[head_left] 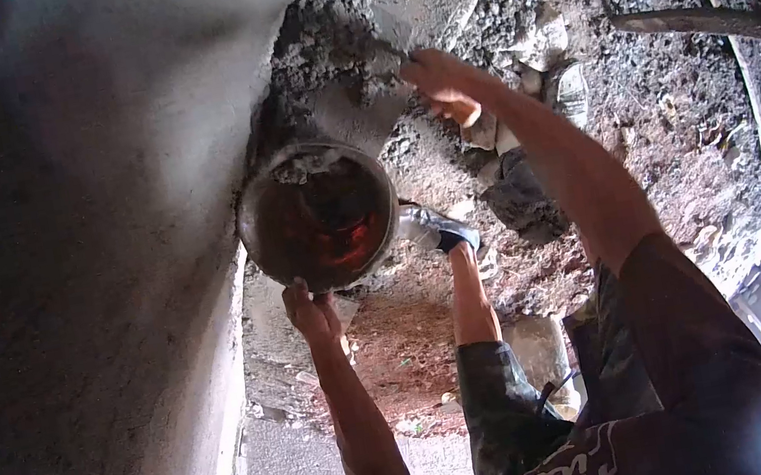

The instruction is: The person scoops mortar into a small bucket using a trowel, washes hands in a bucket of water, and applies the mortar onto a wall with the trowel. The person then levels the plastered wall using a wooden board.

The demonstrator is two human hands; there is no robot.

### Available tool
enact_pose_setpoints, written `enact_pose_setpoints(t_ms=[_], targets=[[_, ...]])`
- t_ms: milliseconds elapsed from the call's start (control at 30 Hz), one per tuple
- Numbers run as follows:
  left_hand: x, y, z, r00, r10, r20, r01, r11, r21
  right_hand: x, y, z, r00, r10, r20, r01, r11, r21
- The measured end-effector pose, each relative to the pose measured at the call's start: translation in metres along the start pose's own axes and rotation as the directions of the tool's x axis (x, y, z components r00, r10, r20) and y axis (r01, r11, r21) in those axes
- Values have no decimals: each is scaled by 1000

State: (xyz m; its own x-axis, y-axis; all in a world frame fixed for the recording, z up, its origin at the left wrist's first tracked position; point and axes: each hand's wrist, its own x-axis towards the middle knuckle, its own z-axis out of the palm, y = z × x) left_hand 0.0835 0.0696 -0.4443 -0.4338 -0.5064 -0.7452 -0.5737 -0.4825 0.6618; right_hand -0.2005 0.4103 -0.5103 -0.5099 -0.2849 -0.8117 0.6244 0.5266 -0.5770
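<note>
A round metal pan (317, 216) is tilted beside the wall, with grey clumps at its upper rim and a reddish glint inside. My left hand (312, 311) grips its lower rim, thumb over the edge. Farther up and to the right, my right hand (441, 84) is wrapped round the handle of a tool. A flat grey shape (358, 115), perhaps the tool's blade, lies between that hand and the pan; its link to the handle is hard to make out.
A smooth wall (93, 205) fills the left side. Grey and reddish rubble (676, 138) covers the ground. A dark lump (523, 198) lies near my shoe (439, 228). A curved wooden piece (717, 25) is at upper right.
</note>
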Motion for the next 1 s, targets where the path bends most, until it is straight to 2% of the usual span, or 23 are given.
enact_pose_setpoints(t_ms=[33, 133, 200, 233, 267, 333, 400, 467, 533, 567, 600, 667, 700, 800, 833, 867, 967, 1000], targets=[[-2, 0, 0, 1000, -14, 23, 14, 1000, -11, 3, 2, -2, 1000, -1, -13, 1, 1000, 15], [-27, 13, 37, 999, 12, 52, -5, 993, -119, 2, -9, -17, 993, 61, 104, -67, 997, 50], [-28, 7, 36, 999, 29, 41, -25, 996, -89, 8, -20, -23, 994, 19, 110, -25, 998, 51], [-32, 8, 37, 1000, 15, 18, -14, 998, -54, 16, -28, -22, 987, 72, 145, -87, 992, 95], [-32, 10, 37, 1000, 4, -4, -4, 1000, -16, 17, -36, -22, 988, 67, 143, -83, 991, 108], [-33, 10, 35, 998, 55, 33, -54, 998, -10, 16, -43, -18, 999, 11, 52, -11, 1000, 5], [-42, 19, 53, 997, 44, 59, -42, 999, -32, 28, -28, -24, 994, -48, 94, 49, 999, -7], [-44, 18, 55, 996, 90, 17, -90, 996, -10, 32, -14, -32, 978, -117, 172, 93, 985, 143], [-51, 24, 73, 994, 108, 20, -108, 994, -27, 27, 0, -43, 965, -241, 102, 226, 963, 145], [-51, 25, 79, 992, 118, -40, -118, 993, 3, 14, -3, -55, 967, -210, 142, 204, 977, 54], [-53, 25, 79, 993, 108, -48, -109, 994, -3, 9, -3, -61, 977, -195, 92, 203, 975, -91], [-53, 29, 87, 991, 125, -45, -121, 990, 76, -10, -5, -65, 982, -187, 33, 189, 974, -124], [-57, 29, 93, 989, 140, -46, -139, 990, 39, -26, -8, -67, 977, -208, 53, 213, 969, -127], [-58, 22, 97, 983, 164, -81, -163, 986, 21, -78, -16, -42, 963, -259, -74, 244, 954, -176], [-61, 25, 103, 983, 165, -81, -164, 986, 15, -96, -20, -28, 922, -386, -40, 335, 844, -418], [-65, 30, 112, 983, 162, -83, -158, 986, 56, -114, -25, -13, 868, -496, 26, 401, 668, -627], [-68, 43, 130, 980, 178, -84, -162, 972, 168, -139, -25, 20, 871, -491, 3, 415, 733, -540], [-68, 47, 130, 978, 190, -86, -165, 957, 238, -139, -29, 27, 927, -373, -32, 316, 825, -468]])
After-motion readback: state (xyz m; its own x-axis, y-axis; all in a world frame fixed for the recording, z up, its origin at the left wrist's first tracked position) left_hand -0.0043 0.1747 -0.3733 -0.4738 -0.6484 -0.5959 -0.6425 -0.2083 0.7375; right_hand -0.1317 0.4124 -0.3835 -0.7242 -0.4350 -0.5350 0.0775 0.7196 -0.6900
